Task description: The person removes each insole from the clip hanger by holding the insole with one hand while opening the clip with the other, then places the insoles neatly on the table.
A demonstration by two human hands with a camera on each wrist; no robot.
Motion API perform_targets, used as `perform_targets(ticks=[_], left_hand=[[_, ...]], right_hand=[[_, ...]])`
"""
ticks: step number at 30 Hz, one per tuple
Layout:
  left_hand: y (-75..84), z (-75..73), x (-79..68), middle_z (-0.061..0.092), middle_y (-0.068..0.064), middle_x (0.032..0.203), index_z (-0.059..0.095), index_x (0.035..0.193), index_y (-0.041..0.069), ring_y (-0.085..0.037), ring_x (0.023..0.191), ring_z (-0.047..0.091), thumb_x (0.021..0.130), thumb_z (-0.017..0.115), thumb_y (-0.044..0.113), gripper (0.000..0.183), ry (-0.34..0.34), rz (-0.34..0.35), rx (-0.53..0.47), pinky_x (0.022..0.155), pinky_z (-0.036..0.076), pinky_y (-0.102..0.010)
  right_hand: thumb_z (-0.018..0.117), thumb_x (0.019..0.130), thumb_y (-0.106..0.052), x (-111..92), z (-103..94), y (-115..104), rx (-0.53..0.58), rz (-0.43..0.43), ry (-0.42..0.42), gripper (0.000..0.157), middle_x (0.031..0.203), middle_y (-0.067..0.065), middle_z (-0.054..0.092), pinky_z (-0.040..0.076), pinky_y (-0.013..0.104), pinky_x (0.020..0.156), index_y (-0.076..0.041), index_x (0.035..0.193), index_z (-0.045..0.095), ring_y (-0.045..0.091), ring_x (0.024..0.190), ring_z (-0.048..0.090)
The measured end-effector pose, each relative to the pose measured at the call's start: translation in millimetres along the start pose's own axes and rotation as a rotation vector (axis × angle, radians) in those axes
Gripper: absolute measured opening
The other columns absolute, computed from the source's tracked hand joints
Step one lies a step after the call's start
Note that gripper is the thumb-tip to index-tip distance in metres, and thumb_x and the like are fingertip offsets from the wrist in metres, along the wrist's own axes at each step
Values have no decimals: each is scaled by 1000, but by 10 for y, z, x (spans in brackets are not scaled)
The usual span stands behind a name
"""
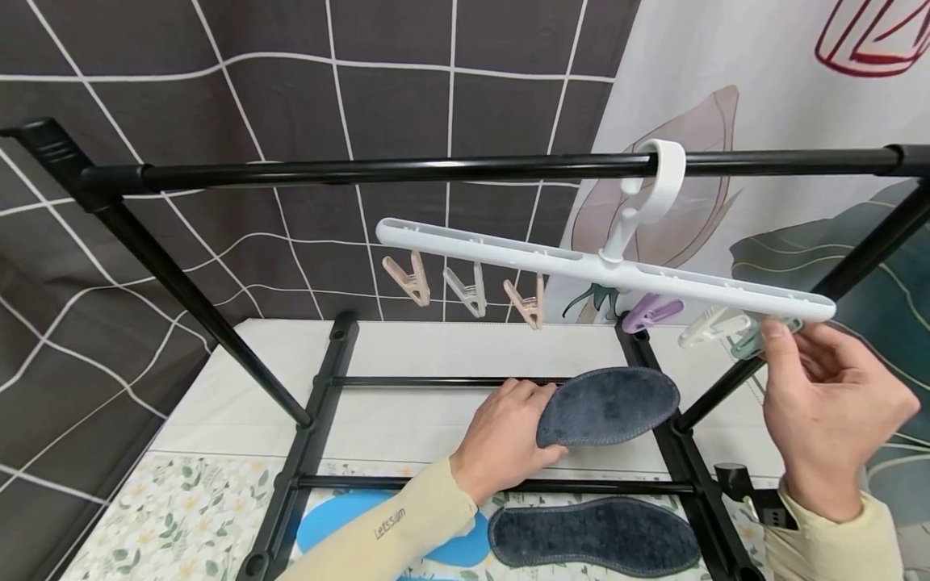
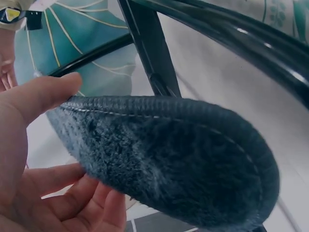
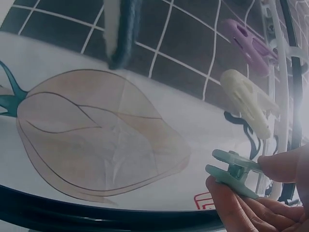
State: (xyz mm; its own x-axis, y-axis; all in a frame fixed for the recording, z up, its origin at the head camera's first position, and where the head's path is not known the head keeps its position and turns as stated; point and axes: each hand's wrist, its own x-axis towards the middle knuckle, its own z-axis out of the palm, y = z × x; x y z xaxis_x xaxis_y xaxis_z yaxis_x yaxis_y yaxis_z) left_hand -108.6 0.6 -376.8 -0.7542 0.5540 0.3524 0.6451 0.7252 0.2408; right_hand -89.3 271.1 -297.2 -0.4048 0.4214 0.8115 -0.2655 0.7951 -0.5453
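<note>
My left hand (image 1: 508,436) grips a dark grey fuzzy insole (image 1: 610,407) by one end. In the left wrist view the thumb lies on the edge of the insole (image 2: 169,154), with the fingers below it. At the right end of a white clip hanger (image 1: 494,257), my right hand (image 1: 835,403) pinches a green clothespin (image 3: 234,171) between thumb and fingers. No insole sits in that clothespin. Beside it hang a cream clothespin (image 3: 246,101) and a purple clothespin (image 3: 248,46). A second dark insole (image 1: 596,537) lies flat below the rack.
The hanger hooks over the top bar (image 1: 407,171) of a black metal rack. Two pinkish clothespins and a pale grey-green clothespin (image 1: 468,290) dangle from its left half. Blue shapes (image 1: 341,512) lie on the floral surface (image 1: 196,516). A dark grid curtain (image 1: 392,97) hangs behind.
</note>
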Motion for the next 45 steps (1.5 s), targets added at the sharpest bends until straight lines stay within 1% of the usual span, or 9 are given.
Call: perform_targets(ticks=[5,11,13,19,24,27,36,40,45], left_hand=[[16,-25,-89,59,-3,112,54,129,8,-17,104,53,75,72,49,71,-38,38,7,91,43,-25],[36,-30,-165,59,-3,110,55,127,6,-17,104,53,74,72,51,71,-35,61,16,92,42,-23],[51,-34,-195,59,-2,111,55,127,7,-16,103,53,74,72,52,71,-50,62,22,91,41,-22],[126,-39,-275,59,0,111,55,128,8,-14,98,54,76,70,53,71,-124,69,4,79,45,-22],[184,-18,-357,59,2,110,55,128,11,-11,95,53,76,69,54,69,-175,80,12,73,45,-22],[195,7,-414,59,2,109,56,127,11,-11,94,53,75,70,54,70,-188,81,12,71,45,-22],[248,111,-571,59,4,108,56,126,12,-10,95,53,74,70,55,69,-216,94,-7,74,45,-21],[269,138,-600,59,5,107,57,126,12,-9,95,52,74,69,56,69,-249,122,-2,74,45,-20],[292,161,-624,58,4,111,56,126,11,-9,99,52,78,65,56,67,-307,184,18,78,45,-19]], right_hand=[[67,84,-21,4,-4,-8,-4,11,2,29,91,-15,65,44,3,67,-9,109,68,-16,77,57],[67,83,-21,1,-16,-7,3,15,9,28,89,-22,62,44,3,66,-9,109,69,-16,75,56],[66,84,-21,0,-19,-6,2,14,9,28,89,-22,61,44,3,67,-9,109,69,-16,75,56],[67,83,-21,3,-10,-7,3,30,15,28,88,-20,63,45,4,67,-9,108,69,-15,75,57],[68,83,-20,-4,3,-5,12,34,16,28,87,-20,62,45,4,66,-9,109,69,-14,75,58],[68,82,-20,-13,10,-2,22,38,14,29,88,-19,63,45,4,66,-9,109,69,-13,74,58],[68,83,-21,-21,13,-24,12,57,14,29,88,-22,61,45,4,66,-12,110,68,-14,73,58],[68,83,-21,-20,11,-19,20,52,18,29,88,-18,64,45,4,66,-13,110,68,-13,73,59],[68,82,-19,-10,11,4,30,40,19,29,91,-10,68,45,4,66,-13,111,68,-12,74,59]])
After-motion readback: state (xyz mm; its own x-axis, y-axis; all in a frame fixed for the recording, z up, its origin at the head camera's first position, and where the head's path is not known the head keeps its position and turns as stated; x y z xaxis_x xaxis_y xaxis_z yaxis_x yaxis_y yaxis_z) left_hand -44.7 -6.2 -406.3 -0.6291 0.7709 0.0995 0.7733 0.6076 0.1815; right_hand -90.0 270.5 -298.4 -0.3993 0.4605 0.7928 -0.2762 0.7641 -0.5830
